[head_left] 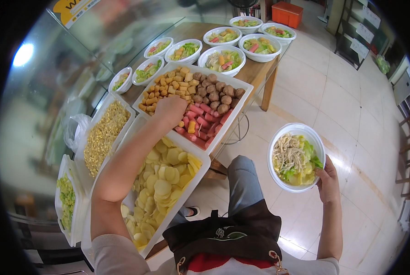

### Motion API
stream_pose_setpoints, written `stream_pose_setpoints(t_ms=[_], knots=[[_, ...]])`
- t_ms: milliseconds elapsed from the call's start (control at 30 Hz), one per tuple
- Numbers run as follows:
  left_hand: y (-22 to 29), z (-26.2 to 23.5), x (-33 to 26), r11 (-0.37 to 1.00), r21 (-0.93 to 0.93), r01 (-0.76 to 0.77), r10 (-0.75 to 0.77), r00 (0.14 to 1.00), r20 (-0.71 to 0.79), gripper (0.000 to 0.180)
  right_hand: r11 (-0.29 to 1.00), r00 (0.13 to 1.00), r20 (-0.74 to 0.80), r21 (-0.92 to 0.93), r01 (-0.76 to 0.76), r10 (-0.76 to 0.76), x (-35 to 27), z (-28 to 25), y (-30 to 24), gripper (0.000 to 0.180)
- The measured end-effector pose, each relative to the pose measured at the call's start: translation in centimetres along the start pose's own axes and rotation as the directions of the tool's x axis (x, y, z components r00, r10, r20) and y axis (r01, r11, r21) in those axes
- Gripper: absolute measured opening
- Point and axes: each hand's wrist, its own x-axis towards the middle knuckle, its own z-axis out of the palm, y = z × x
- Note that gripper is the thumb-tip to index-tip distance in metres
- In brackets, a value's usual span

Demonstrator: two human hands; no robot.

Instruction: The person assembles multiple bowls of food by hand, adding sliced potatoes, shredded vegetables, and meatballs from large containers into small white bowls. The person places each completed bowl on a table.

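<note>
My left hand [170, 111] reaches down into a white tray [247, 90], where golden-brown cubes [182, 82] meet cut pink sausages [205, 120]. Its fingertips are hidden by the back of the hand, so whether they grip a piece does not show. Brown meatballs [216, 89] fill the tray's far right part. Off to the right, my right hand [329, 179] grips the rim of a round white bowl [273, 170]. Pale shredded strips [287, 149] lie in that bowl over green leaves [309, 153] and yellowish slices.
Below my left forearm sits a tub of sliced potatoes [161, 183]. Farther left are a tub of yellow sprouts [105, 135] and one of chopped greens [66, 201]. Several filled white bowls [221, 35] line the wooden table's [255, 68] far side. An orange box [287, 14] stands beyond.
</note>
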Motion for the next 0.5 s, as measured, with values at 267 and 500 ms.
stream_pose_setpoints(t_ms=[267, 500], knots=[[-2.0, 0.6, 1.7, 0.978, -0.207, -0.027, 0.080, 0.964, 0.253, 0.028, 0.998, 0.998, -0.042, 0.037, 0.043, -0.041, 0.1, 0.5, 0.7, 0.039], [-3.8, -0.1, 2.1, 0.695, -0.709, 0.119, 0.194, 0.918, 0.345, 0.020, 1.000, 1.000, -0.015, 0.029, 0.010, -0.010, -0.1, -0.5, 1.4, 0.043]])
